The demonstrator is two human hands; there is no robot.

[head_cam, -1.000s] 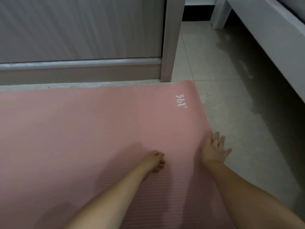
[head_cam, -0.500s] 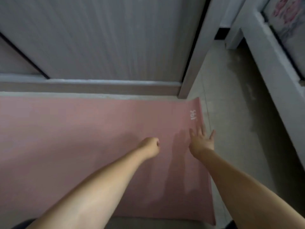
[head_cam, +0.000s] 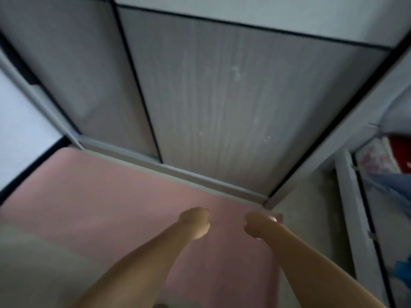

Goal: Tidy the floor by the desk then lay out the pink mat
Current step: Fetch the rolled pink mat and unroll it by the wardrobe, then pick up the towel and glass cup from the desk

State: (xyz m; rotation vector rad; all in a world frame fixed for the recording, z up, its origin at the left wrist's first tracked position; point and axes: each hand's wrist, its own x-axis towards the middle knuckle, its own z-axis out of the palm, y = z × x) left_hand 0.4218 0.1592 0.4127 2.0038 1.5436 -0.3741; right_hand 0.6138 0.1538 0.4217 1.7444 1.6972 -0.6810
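- The flat pink foam mat lies open on the floor, its far edge right along the tall grey wardrobe, likely so it sits straight.
- The 2 hands float above the mat, near the wardrobe's bottom rail.
- The left hand is curled into a fist, holding nothing I can see.
- The right hand is curled too, over the mat's right corner; the blur hides any pinch.
- No boxes or bins show.
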